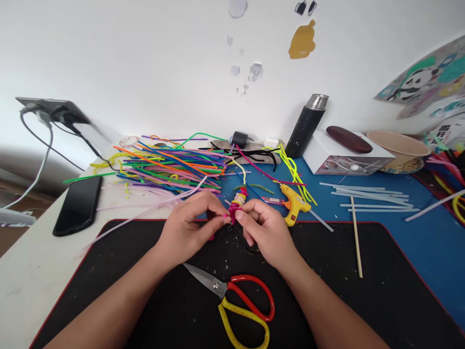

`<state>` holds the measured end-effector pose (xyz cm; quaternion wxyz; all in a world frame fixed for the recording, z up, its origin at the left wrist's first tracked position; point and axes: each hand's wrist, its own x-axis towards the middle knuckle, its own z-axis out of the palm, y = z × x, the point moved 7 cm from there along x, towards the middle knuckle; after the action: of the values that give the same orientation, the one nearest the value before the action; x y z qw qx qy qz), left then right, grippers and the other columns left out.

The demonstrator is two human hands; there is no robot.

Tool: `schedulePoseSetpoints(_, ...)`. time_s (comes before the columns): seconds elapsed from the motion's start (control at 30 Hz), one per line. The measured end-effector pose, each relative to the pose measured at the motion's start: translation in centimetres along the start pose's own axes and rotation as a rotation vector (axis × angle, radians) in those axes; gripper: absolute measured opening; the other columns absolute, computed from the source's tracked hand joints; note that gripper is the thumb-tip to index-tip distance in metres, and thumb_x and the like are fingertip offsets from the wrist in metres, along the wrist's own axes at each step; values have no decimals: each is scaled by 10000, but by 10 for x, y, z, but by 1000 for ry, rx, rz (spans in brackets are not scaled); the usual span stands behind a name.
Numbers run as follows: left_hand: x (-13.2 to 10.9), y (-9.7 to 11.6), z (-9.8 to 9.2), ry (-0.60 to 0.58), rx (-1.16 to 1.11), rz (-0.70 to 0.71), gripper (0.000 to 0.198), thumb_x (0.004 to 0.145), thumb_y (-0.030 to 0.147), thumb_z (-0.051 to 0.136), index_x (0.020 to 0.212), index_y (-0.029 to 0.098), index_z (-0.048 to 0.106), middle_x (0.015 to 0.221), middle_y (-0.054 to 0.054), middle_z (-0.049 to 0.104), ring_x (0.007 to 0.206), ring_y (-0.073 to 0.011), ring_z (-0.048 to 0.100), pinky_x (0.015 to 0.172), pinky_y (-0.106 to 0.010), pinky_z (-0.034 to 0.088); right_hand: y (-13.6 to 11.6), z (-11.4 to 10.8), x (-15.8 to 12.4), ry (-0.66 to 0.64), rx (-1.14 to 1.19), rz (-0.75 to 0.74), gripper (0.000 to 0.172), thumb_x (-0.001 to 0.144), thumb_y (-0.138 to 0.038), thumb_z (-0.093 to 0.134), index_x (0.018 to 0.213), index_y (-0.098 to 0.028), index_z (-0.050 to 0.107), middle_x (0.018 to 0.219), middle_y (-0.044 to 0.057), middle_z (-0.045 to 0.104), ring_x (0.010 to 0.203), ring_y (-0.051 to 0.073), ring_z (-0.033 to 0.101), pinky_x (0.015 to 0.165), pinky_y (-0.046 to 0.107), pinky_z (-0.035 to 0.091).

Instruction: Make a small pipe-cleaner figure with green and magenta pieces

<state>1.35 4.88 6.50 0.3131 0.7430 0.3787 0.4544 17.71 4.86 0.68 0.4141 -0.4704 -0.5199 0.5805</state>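
Observation:
Over the black mat, both hands are pinched at a small figure of coiled pipe cleaners [240, 197], with bands of red, yellow, cream and magenta. My left hand [192, 227] has thumb and forefinger closed on its magenta fuzzy pipe cleaner [233, 208] from the left. From the right, my right hand [267, 229] grips the same magenta part between thumb and fingers. The fingertips partly hide the lower end. Nearer to me lie scissors [217, 286] with one red and one yellow handle, blades to the left. Just beyond my right hand rests a yellow glue gun [295, 204].
Many coloured pipe cleaners [174, 165] lie heaped at the back left, near a phone [78, 206]. Clear glue sticks [374, 196] and a wooden stick [356, 242] are at right. A black flask [307, 127], white drawer box [348, 152] and tan bowl [397, 145] line the wall.

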Motion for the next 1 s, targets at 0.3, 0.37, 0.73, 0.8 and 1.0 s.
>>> schedulePoseSetpoints(0.3,-16,21,15,-111,367,436,201,961,65,652,1054,228,723,923,-75,802,841,-217,741,784,-338,587,1,-2,2,13,56,15,319,931,-495,705,823,-212,605,480,-87,493,410,93,406,460,242,288)
schedulePoseSetpoints(0.37,-20,21,17,-122,442,484,227,966,62,655,1110,229,709,965,-73,815,879,-217,758,822,-338,599,2,-2,2,15,65,18,311,933,-485,699,825,-209,605,480,-86,496,409,92,406,458,240,280)
schedulePoseSetpoints(0.73,-30,23,28,-115,617,659,183,1010,67,627,1168,108,709,1041,-105,828,940,-227,772,840,-344,623,6,-4,5,36,104,15,301,927,-462,700,811,-199,609,479,-91,486,396,78,385,442,233,255)
schedulePoseSetpoints(0.8,-31,23,28,-117,622,661,197,1004,68,638,1184,109,707,1055,-106,826,958,-232,773,856,-350,621,6,-3,5,35,118,17,307,920,-465,707,802,-202,604,477,-93,482,392,77,382,438,232,248)
schedulePoseSetpoints(1.0,-27,28,23,-63,494,607,175,956,45,695,1112,124,702,982,-96,787,890,-204,738,813,-322,606,7,1,3,12,138,33,320,908,-482,726,810,-203,606,500,-95,490,392,74,399,431,224,264)
